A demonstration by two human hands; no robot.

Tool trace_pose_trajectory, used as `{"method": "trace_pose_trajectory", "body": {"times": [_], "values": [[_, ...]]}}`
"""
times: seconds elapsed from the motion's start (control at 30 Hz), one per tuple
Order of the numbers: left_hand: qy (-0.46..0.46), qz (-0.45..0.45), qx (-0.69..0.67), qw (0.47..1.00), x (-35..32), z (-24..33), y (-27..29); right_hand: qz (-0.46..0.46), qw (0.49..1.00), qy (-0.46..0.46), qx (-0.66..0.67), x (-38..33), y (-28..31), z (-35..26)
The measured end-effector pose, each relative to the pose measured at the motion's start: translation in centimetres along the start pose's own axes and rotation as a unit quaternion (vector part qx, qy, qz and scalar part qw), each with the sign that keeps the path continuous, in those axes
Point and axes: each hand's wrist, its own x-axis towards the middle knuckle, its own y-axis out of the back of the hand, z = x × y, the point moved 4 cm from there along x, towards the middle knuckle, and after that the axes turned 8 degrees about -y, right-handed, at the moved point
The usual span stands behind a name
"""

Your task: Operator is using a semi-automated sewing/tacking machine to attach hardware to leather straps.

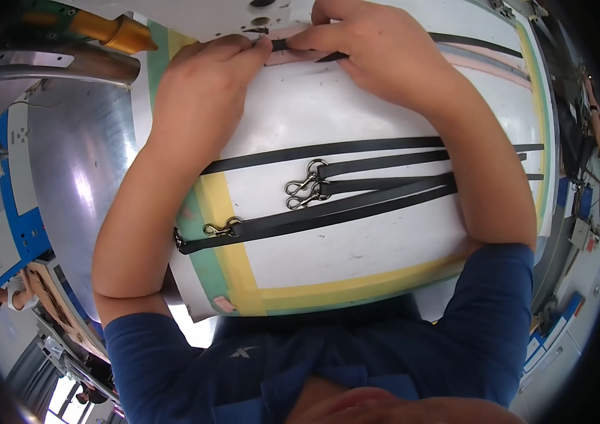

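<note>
At the far side of the work surface, my left hand (204, 92) pinches a short stretch of black strap (280, 45). Close by on its right, my right hand (385, 56) has its fingers closed on the same strap. A pointed black strap end (332, 57) sticks out below the right fingers. Between my forearms lie several flat black straps (356, 146). Some carry metal swivel snap hooks: one hook (302, 186) is near the middle, another hook (221, 227) farther left by my left forearm. My right forearm hides parts of the straps.
The white work surface (328, 261) is edged with yellow tape (356, 281) and green tape. A rounded metal machine arm (88, 67) and a brass-coloured part (120, 34) stand at the upper left. A blue and white cabinet (10, 212) is farther left. Other people sit in the background.
</note>
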Motion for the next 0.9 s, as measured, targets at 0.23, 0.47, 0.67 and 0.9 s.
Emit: {"method": "trace_pose_trajectory", "body": {"times": [0.23,0.47,0.67,0.9], "values": [[-0.036,0.007,0.026,0.999,0.0,0.3,0.2,0.018,0.999,0.019,-0.025,-0.2,0.0,-0.4],[-0.068,0.038,0.039,0.996,0.0,0.6,0.0,0.013,1.0,0.021,-0.01,-0.1,0.0,-0.3],[-0.029,0.002,0.004,1.0,0.0,0.4,0.2,-0.01,1.0,0.009,-0.01,-0.1,-0.1,-0.5],[-0.012,-0.002,-0.013,1.0,0.0,0.0,0.0,-0.036,0.999,-0.004,-0.028,0.0,0.0,-0.4]]}}
